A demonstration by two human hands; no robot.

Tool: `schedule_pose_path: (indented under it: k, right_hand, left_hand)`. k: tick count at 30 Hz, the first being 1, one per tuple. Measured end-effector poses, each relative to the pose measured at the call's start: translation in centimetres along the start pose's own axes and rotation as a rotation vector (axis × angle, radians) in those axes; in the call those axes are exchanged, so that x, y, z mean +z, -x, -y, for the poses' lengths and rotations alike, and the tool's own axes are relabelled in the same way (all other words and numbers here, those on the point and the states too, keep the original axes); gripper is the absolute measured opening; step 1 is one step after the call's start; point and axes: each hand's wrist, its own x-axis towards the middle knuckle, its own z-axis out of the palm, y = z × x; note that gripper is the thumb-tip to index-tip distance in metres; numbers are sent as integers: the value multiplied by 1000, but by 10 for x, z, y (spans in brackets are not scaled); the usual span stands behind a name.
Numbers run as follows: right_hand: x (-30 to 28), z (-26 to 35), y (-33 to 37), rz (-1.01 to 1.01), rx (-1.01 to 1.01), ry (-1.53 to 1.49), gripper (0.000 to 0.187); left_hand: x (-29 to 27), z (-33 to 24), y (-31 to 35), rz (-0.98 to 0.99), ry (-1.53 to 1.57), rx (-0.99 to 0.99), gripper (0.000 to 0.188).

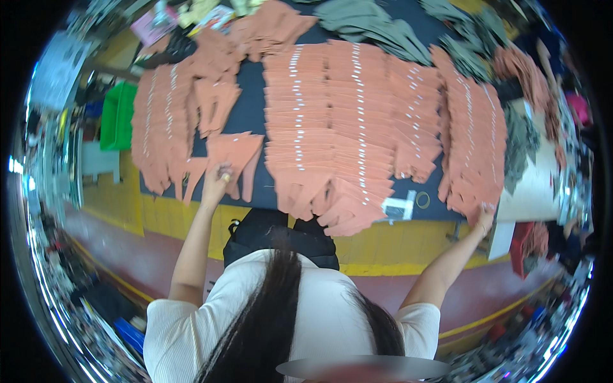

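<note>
Left of centre on the dark tabletop (253, 96) lies a salmon, flat-cut fabric piece (234, 148); at it, our left hand (220, 175) is curled. Our right hand (486, 214) meets the rightmost salmon fabric row's (472, 140) near end. Whether either pinches, we cannot tell. We should handle edges lightly, keeping layers aligned. We count two hands, one green plastic bin (110, 121); layers overlap too closely.

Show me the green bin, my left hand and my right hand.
Green bin (112, 120): head view, on its side wall.
Left hand (219, 179): head view, on the back of the hand.
Right hand (486, 214): head view, on the middle of the hand.
</note>
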Motion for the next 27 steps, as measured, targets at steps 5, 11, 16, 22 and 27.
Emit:
schedule_pose_path:
  k: [5,11,16,22,27]
  right_hand:
    - [-27,133,23,-83,-59,6,35]
    - [-32,447,138,5,-763,-494,25]
    - [15,656,285,320,-1230,-613,18]
    - [90,774,389,394,-1373,-325,22]
    - [120,803,419,315,-1313,-196,26]
  left_hand:
    - [-32,31,-12,-163,-13,-35,32]
    - [-55,47,-30,-161,64,-28,36]
    - [-52,56,-47,-75,-12,-21,35]
    - [-40,52,-52,-57,29,1,33]
    - [-33,37,-57,-91,-11,33,33]
